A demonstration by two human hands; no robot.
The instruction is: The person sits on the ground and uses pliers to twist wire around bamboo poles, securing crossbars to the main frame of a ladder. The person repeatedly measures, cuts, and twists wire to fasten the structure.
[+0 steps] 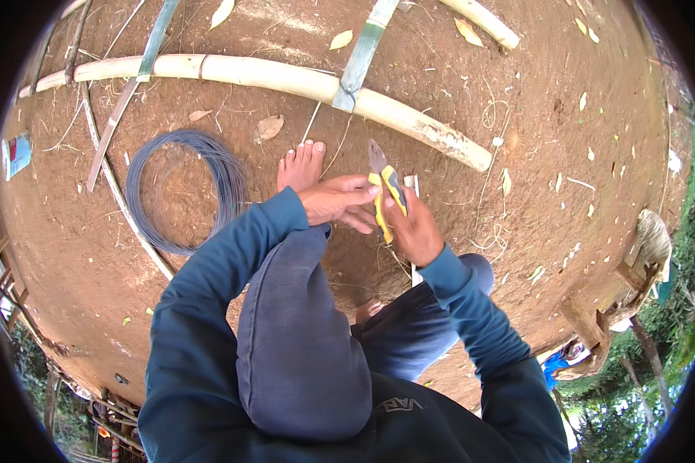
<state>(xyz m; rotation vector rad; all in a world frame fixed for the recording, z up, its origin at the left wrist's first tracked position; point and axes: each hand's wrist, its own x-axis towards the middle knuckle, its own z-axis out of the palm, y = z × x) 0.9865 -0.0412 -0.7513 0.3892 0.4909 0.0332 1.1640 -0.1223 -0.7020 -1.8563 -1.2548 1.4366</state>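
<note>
Pliers (394,187) with yellow and grey handles and a dark metal head point away from me, above the ground in front of my bent knee. My right hand (415,231) is closed round their handles from the right. Beside the left handle is my left hand (336,202), its fingers stretched out and its thumb at the yellow grip; whether it presses on the handle is hard to tell. A coil of grey wire (143,166) lies on the soil to the left, apart from both hands.
Ahead lies a long pale bamboo pole (262,73), crossed by a green split strip (363,50) and another strip (114,119) farther left. My bare foot (305,163) stands beside the coil. Dry leaves dot the brown earth. Wooden pieces (587,324) stand at the right.
</note>
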